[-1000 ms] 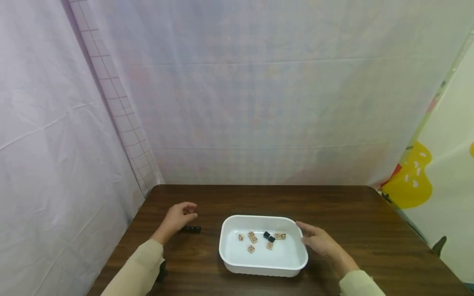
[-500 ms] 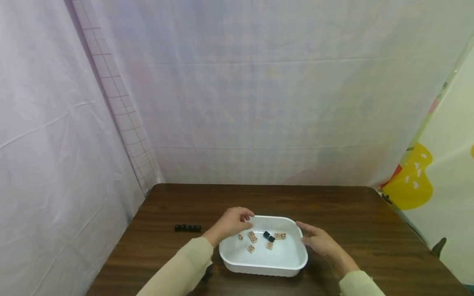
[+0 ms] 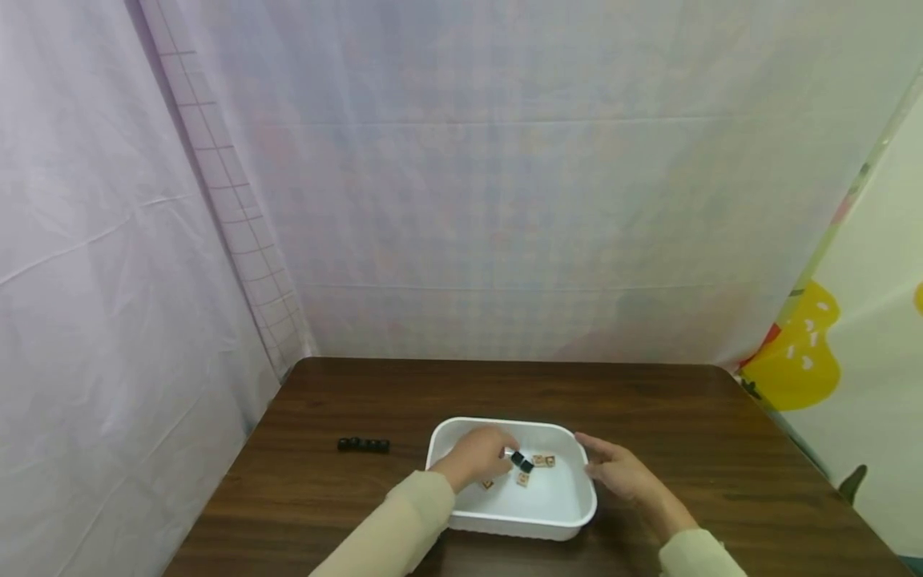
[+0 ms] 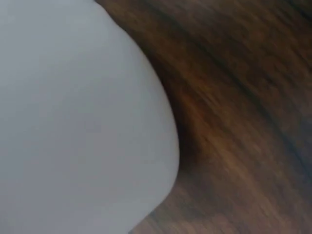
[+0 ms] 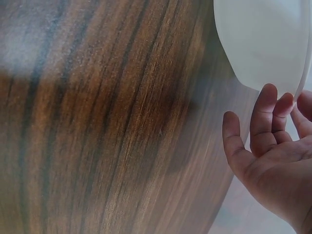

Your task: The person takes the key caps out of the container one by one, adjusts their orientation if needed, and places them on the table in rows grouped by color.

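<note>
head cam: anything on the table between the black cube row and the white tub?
Nothing. In the head view, only bare table separates the black cube row from the white tub.

tray point(image 3: 461, 521): white plastic, smooth, faintly glossy
table point(image 3: 649, 409): dark wood grain, streaked, satin sheen
tiles point(image 3: 524, 479): pale wood, matt
backdrop point(image 3: 505, 200): thin creased sheeting, matt
sleeves point(image 3: 389, 537): beige cloth

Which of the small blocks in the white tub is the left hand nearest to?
The black block, just off the left hand's fingertips in the white tub. It is the only dark one there; the tan blocks lie beside and in front of it.
</note>
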A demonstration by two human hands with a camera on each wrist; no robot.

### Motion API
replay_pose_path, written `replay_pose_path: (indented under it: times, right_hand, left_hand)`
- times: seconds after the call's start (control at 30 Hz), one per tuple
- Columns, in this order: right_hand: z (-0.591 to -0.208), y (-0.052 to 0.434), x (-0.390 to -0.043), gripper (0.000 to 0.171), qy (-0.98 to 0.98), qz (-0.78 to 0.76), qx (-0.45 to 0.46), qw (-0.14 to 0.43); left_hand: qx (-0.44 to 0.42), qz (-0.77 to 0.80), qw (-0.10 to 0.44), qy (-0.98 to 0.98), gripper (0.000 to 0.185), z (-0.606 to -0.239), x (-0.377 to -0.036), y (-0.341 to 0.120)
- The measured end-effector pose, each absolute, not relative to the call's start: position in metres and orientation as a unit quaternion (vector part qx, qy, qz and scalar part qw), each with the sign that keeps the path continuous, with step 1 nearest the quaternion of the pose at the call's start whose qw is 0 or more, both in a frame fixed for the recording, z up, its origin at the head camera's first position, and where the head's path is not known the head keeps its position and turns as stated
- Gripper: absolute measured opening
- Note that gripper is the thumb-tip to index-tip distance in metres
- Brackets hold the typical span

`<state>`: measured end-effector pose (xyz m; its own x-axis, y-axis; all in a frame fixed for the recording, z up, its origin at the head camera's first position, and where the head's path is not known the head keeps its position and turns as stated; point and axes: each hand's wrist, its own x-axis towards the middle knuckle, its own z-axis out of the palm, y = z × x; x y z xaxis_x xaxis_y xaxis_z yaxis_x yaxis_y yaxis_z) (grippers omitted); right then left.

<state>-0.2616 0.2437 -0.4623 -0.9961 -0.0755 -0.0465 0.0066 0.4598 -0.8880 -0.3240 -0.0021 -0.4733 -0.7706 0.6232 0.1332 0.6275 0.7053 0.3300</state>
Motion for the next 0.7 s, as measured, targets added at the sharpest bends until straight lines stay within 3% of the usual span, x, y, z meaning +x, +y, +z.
replay_pose_path:
  times: [0.17, 0.4, 0.7]
  right_hand:
    - [-0.4621, 0.2434, -0.2623, 0.056, 0.853, -0.520, -0.013, 0.040]
    - [-0.4616, 0.2424, -0.2620, 0.056, 0.859, -0.510, 0.005, 0.040]
    - [-0.4618, 0.2419, -0.2613, 0.056, 0.854, -0.518, 0.005, 0.041]
  left_hand:
    - [-0.326, -0.165, 0.006, -0.931, 0.019, -0.4756, -0.3227, -0.0046]
    - [-0.332, -0.135, 0.002, -0.934, 0.030, -0.4785, -0.3230, -0.0028]
    - [-0.322, -0.116, 0.015, -0.939, 0.025, -0.4801, -0.3188, -0.0023]
